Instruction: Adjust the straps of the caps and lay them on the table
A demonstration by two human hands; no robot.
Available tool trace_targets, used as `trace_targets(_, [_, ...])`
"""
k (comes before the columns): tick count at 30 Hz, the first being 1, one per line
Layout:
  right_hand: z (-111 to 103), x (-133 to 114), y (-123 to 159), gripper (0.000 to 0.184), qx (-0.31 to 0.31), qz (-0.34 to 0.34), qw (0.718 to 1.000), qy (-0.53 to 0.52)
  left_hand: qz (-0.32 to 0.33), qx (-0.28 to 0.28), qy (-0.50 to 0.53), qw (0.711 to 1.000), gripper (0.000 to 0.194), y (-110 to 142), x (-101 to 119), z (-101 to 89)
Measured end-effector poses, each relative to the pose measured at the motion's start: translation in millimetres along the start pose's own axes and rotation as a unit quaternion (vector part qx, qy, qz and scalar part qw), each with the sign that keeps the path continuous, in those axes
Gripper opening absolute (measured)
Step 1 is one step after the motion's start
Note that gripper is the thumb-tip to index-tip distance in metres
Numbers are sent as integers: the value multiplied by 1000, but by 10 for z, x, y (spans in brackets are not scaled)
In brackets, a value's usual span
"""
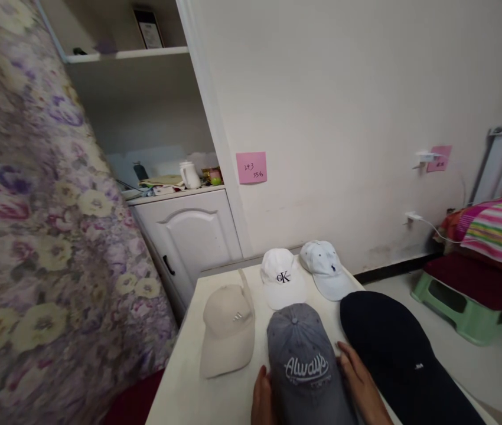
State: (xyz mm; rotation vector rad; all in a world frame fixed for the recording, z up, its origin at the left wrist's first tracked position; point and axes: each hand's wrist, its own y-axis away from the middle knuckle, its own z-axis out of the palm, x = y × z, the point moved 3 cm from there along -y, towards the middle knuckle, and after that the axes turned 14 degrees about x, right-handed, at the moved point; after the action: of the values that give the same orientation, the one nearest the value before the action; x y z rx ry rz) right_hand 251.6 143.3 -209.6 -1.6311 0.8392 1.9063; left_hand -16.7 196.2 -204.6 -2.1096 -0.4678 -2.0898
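Observation:
A grey-blue cap (pixel 304 360) lettered "Always" lies at the near edge of a white table (pixel 189 383). My left hand (pixel 263 400) presses against its left side and my right hand (pixel 361 386) lies along its right side, fingers stretched flat. Both hands touch this cap; their lower parts are cut off by the frame. Beside it lie a beige cap (pixel 228 327) on the left and a black cap (pixel 399 354) on the right. Behind stand a white cap (pixel 283 277) with a black logo and a pale blue cap (pixel 327 268).
A flowered curtain (pixel 33 236) hangs at the left. A white cabinet (pixel 189 236) with a cluttered shelf stands behind the table. A pink note (pixel 251 167) sticks to the wall. A green stool (pixel 468 304) and striped bedding (pixel 499 227) are at the right.

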Motion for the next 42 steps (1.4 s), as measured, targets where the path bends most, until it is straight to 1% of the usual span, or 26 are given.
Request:
trace_targets(2, [-30, -43, 79, 61, -1, -28, 999, 29, -3, -8, 3, 1000, 60, 79, -27, 17])
trace_targets(4, [-47, -83, 108, 56, -3, -50, 998, 49, 3, -15, 7, 1000, 55, 140, -26, 58])
trace_targets(6, [-65, -117, 102, 54, -3, -70, 996, 61, 12, -20, 12, 1000, 52, 186, -10, 102])
trace_targets(11, [-121, -166, 102, 52, -4, -108, 990, 91, 23, -25, 31, 999, 53, 283, 30, 160])
trace_targets(16, [-152, -206, 184, 54, 0, -133, 984, 116, 14, 4, 53, 998, 50, 398, 16, 226])
trace_targets(19, [-160, -220, 229, 55, 0, -143, 982, 126, 7, 25, 66, 997, 54, 451, 4, 289])
trace_targets(21, [-165, -221, 252, 57, 1, -147, 981, 131, 6, 28, 68, 997, 58, 464, 10, 304])
trace_targets(23, [-171, -217, 270, 59, 1, -149, 980, 135, 5, 24, 67, 997, 57, 453, 36, 283])
trace_targets(26, [-180, -194, 284, 59, -4, -155, 978, 140, -5, 14, 67, 998, 50, 398, 104, 220])
trace_targets(27, [-184, -180, 284, 57, -7, -158, 977, 142, -10, 11, 68, 998, 50, 374, 132, 207])
trace_targets(29, [-196, -142, 276, 54, -11, -169, 975, 146, -21, 10, 73, 997, 56, 330, 193, 213])
trace_targets(31, [-209, -97, 261, 50, -16, -184, 970, 155, -27, 11, 84, 996, 62, 293, 258, 263])
trace_targets(32, [-215, -75, 253, 49, -19, -194, 968, 160, -28, 12, 92, 995, 63, 277, 292, 300])
trace_targets(36, [-221, 4, 228, 46, -29, -223, 961, 159, -36, 12, 130, 991, 55, 187, 418, 462])
trace_targets(39, [-217, 66, 204, 46, -31, -219, 962, 161, -46, 10, 154, 987, 52, 96, 497, 554])
trace_targets(42, [-215, 108, 182, 48, -30, -214, 963, 163, -55, 7, 168, 984, 48, 36, 543, 609])
